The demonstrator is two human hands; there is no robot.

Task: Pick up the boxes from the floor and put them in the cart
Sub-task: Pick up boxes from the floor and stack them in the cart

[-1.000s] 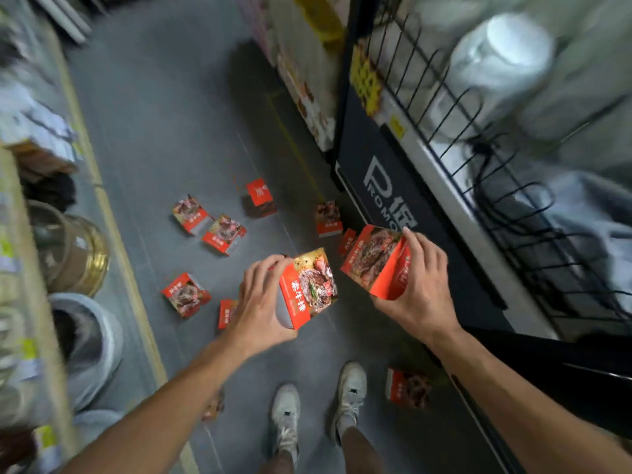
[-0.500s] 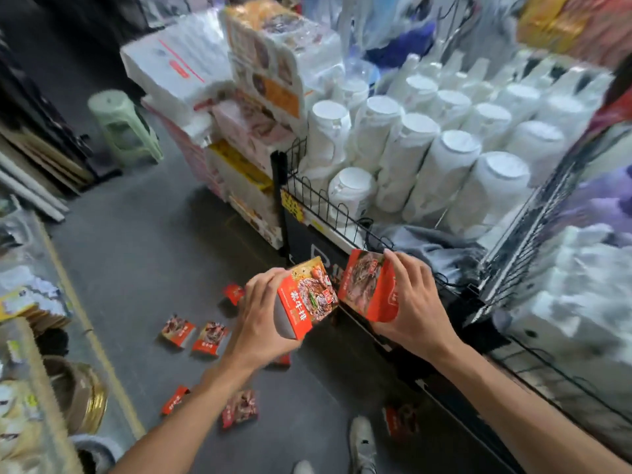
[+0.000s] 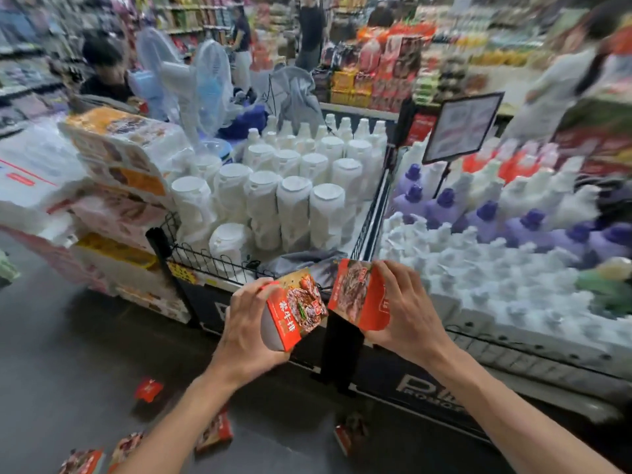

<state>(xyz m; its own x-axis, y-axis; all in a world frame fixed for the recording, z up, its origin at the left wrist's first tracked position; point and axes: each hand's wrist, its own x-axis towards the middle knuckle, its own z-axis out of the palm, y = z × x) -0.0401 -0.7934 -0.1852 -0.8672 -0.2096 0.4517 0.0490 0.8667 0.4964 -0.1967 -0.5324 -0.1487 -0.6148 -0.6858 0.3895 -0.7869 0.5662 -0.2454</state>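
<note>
Two boxes gripped — left hand (image 3: 244, 325), right hand (image 3: 407, 316) — just before the cart rim (image 3: 219, 260).

1 head view looks forward and down, close over both hands (image 3: 328, 323).

The shop is evenly and fairly brightly lit, seemingly from overhead, so the rows of white plastic jars (image 3: 294, 200) look washed out on their lids, while the dark grey floor (image 3: 68, 354) stays dim with only soft shadow under the black display stand (image 3: 342, 350). Motion blur smears most of the view, heaviest at the right edge and in the far shelves, and the red cardboard boxes lying on the floor (image 3: 148, 388) are soft blobs. Sharpest is the centre, where the print on the red box with the food picture (image 3: 297, 311) is readable, and the wide lens bends straight lines towards the borders.
</note>
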